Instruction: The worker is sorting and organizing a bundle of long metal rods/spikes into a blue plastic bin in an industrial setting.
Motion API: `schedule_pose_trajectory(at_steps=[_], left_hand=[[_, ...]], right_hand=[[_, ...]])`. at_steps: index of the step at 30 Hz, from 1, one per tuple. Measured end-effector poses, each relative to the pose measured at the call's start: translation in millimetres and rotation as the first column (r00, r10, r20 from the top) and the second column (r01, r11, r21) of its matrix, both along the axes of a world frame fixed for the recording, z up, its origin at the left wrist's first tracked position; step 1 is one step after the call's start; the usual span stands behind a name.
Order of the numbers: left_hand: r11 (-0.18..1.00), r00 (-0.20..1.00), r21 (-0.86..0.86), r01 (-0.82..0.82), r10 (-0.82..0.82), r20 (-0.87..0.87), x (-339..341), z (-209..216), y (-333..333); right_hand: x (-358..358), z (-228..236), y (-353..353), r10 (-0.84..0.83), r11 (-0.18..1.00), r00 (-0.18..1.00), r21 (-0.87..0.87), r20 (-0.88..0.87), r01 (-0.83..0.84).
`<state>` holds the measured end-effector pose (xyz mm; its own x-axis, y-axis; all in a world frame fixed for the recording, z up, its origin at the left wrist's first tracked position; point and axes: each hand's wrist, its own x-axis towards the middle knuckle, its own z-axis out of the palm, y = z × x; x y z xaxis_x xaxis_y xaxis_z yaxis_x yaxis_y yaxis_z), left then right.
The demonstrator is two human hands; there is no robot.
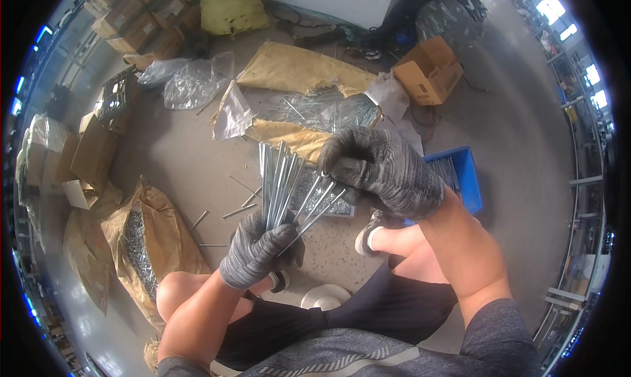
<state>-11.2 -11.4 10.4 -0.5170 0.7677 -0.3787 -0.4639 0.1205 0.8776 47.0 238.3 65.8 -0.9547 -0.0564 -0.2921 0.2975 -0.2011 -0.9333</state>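
Observation:
My left hand (263, 245), in a grey knit glove, is closed around a bundle of long thin metal rods (277, 186) that fan upward. A few rods (319, 209) lean away from the bundle to the right. Their upper ends reach the fingers of my right hand (381, 170), also gloved in grey. The right fingers are pinched together at those ends; any small part between them is hidden. Behind the rods lies a shallow tray (342, 211) of small metal pieces, partly covered by my hands.
Beyond lies a torn brown paper sack (296, 71) spilling metal rods. A blue bin (470, 180) of rods stands at right, below an open cardboard box (428, 71). Another open sack (174, 232) of metal pieces is at left. Loose rods (240, 210) lie on the floor.

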Motion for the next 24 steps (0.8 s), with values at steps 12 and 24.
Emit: schedule_pose_trajectory(at_steps=[12, 24], left_hand=[[0.999, 0.998, 0.004, 0.034, -0.034, -0.053, -2.4, -3.5, -0.9], [0.996, 0.981, 0.084, 0.020, -0.035, 0.189, 0.3, -10.3, -7.5]], right_hand=[[-0.5, -12.3, 3.6, 0.075, 0.995, 0.990, 0.072, -0.116, -0.067], [1.7, -18.2, -5.1, 0.001, 1.000, 0.960, 0.008, -0.279, 0.001]])
